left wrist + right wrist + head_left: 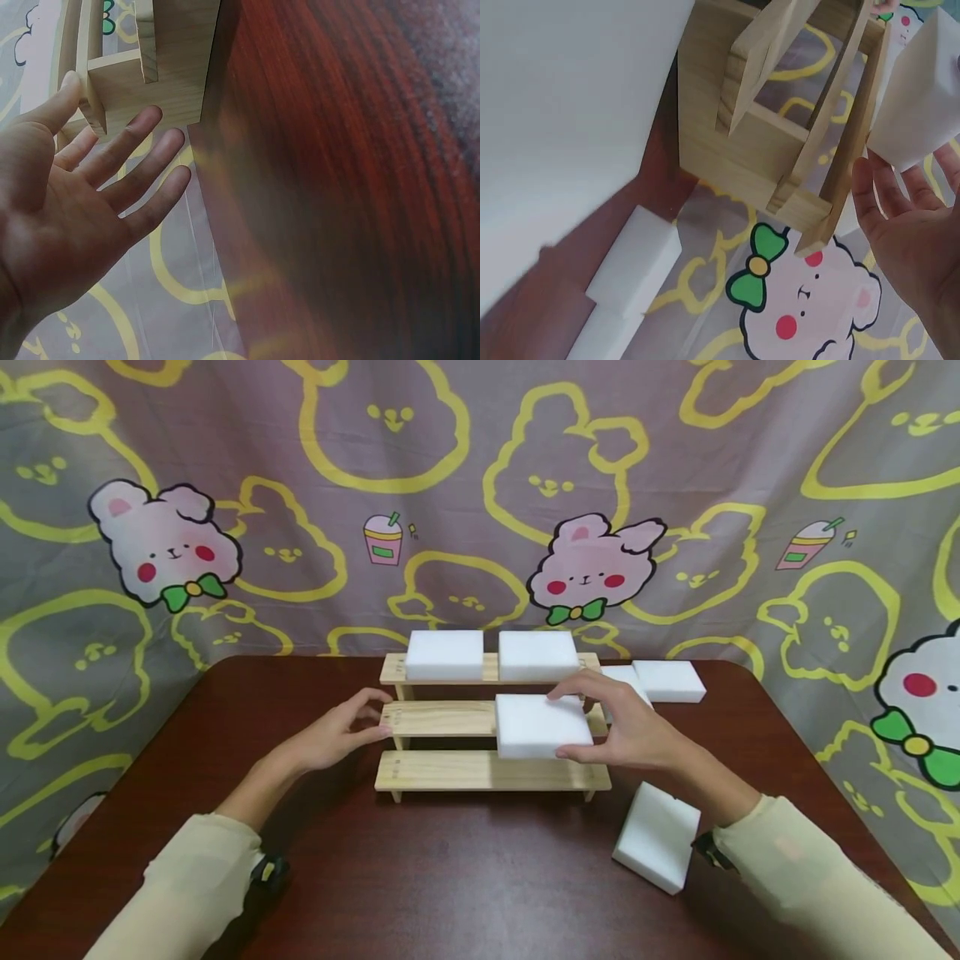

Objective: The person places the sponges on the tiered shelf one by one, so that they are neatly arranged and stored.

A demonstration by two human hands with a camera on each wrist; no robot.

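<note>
A three-tier wooden display stand is on the table, two white foam blocks side by side on its top tier. My right hand holds another white foam block, thumb at its front and fingers behind. That block is at the right half of the middle tier; whether it touches the board I cannot tell. At the middle tier's left end, my left hand pinches the board between thumb and index finger. In the left wrist view, the other fingers of the left hand are spread loosely beside the stand's side.
Nearer me on the right, a loose foam block lies by my right wrist. Behind the right forearm lie further foam blocks. The dark red-brown table backs onto a cartoon-patterned curtain.
</note>
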